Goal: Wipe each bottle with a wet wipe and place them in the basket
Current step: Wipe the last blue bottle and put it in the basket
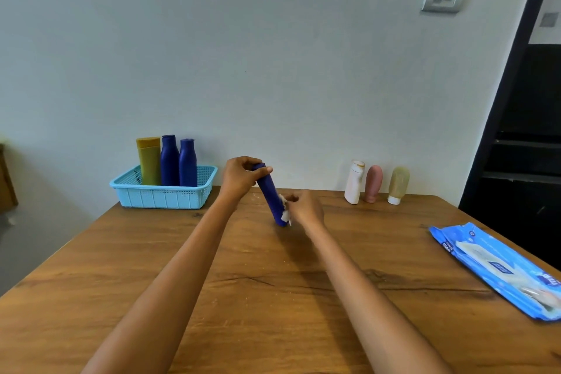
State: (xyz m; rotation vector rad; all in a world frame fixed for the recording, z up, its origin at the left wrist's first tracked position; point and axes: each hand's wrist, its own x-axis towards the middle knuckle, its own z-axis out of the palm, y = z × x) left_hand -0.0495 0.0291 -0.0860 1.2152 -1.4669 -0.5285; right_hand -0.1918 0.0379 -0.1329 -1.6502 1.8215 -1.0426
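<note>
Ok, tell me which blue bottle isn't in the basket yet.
The tilted blue bottle at mid-table, gripped at its top by the left hand while the right hand wipes it. The other two blue bottles stand upright in the basket.

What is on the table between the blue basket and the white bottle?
In the head view, the tilted blue bottle, gripped by the left hand and wiped by the right hand.

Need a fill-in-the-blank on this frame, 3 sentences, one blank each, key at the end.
1. The basket holds ____ bottles.
2. The left hand holds the blue bottle at its top end, while the right hand presses a ____ against it.
3. The number of bottles standing by the wall, right of the hands, is ____.

Missing words: three; wet wipe; three
</note>
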